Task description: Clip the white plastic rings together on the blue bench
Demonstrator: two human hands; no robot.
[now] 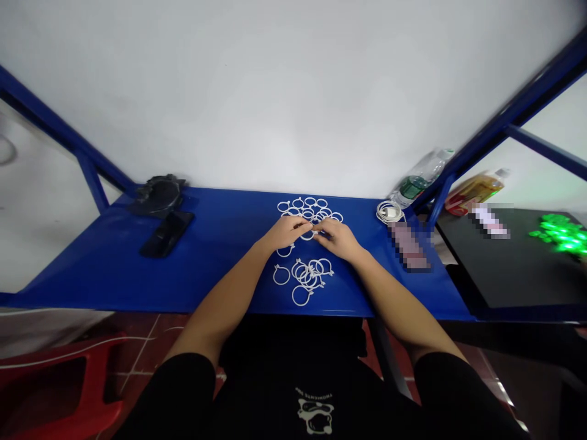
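Note:
My left hand (pixel 288 232) and my right hand (pixel 339 238) meet fingertip to fingertip above the blue table (pixel 229 244). Both are closed in a pinch at a thin white plastic ring (pixel 307 237), whose loop shows just below the fingertips. The fingers hide its small end tabs. Behind my hands lies a spread of similar white rings (pixel 310 201), some overlapping. Closer to me is a second, tangled group of rings (pixel 308 276) with small forked tabs. One separate ring (pixel 281 275) lies left of that group, and another (pixel 285 250) rests beside my left wrist.
A black phone-like object (pixel 166 234) and a dark bundled item (pixel 159 194) lie at the left. At the right are a coiled white cable (pixel 389 212), a clear bottle (pixel 422 177) and a blurred-out object (pixel 410 245). Blue frame bars flank the table; a white wall stands behind.

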